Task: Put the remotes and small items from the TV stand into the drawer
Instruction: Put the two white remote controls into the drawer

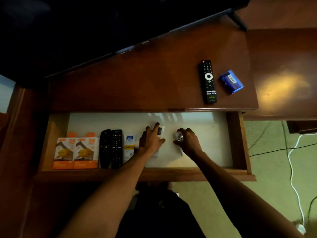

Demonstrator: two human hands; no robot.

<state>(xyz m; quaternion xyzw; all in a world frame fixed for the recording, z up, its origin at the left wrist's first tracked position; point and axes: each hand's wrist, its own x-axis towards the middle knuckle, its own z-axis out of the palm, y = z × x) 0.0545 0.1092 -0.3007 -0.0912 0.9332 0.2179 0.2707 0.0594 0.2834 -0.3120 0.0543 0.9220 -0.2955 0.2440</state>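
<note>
Your left hand (151, 140) lies flat on a white remote (160, 132) in the drawer (236, 140); your right hand (187, 140) curls closed around a small silver remote (179, 137).

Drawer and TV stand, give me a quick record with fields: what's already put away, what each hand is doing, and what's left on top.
drawer state: drawer open, white liner
already in drawer: two orange boxes, two black remotes, white tube
left hand: left hand flat on a white remote in the drawer
right hand: right hand closed on a small silver remote, low in the drawer
left on stand top: black TV remote, blue box
done: not yet
</note>
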